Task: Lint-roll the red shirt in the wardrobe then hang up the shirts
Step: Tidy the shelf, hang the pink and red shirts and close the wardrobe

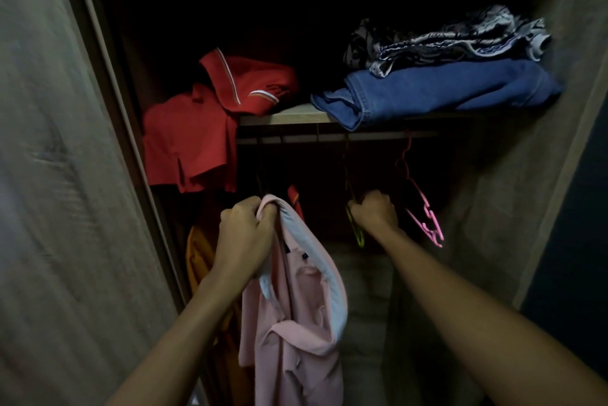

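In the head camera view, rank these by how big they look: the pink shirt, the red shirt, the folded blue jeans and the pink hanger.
1. pink shirt, though it hangs nearest the camera, so this is unsure.
2. red shirt and folded blue jeans: about alike, not ranked.
3. pink hanger, clearly smallest.

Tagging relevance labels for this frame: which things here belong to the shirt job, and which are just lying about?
Job: red shirt, draped over the shelf edge; pink shirt, gripped by left hand; yellow-green hanger, gripped by right hand; rail; pink hanger on it.
Lying about: folded jeans; patterned cloth on top of them; orange garment hanging lower left.
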`<state>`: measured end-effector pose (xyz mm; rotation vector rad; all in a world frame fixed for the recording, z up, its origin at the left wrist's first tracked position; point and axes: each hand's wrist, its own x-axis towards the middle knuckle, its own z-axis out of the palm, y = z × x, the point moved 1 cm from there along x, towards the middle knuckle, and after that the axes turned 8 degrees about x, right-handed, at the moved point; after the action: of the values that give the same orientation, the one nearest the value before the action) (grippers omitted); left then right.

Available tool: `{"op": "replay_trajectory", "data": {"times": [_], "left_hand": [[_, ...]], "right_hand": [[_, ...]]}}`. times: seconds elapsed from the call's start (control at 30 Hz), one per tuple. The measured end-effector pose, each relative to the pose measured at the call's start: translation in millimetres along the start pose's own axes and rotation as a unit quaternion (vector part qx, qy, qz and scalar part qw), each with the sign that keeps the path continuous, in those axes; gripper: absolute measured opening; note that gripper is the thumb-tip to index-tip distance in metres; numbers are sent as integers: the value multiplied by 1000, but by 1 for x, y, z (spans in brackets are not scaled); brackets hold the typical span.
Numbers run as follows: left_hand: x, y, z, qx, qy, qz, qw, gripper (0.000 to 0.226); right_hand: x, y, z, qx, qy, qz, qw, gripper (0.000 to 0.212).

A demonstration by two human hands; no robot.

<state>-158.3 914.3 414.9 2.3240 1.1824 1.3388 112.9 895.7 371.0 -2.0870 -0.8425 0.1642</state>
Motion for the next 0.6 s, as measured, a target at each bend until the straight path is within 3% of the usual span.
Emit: {"op": "replay_trajectory", "data": {"times": [0.2, 0.6], "left_hand": [[-1, 12, 2, -17, -13, 3, 1000, 38], [-14, 28, -16, -51, -22, 3, 998, 38]], "right_hand": [[0, -4, -3, 26, -29, 24, 999, 54], [-41, 3, -33, 71, 42, -68, 994, 34]]}}
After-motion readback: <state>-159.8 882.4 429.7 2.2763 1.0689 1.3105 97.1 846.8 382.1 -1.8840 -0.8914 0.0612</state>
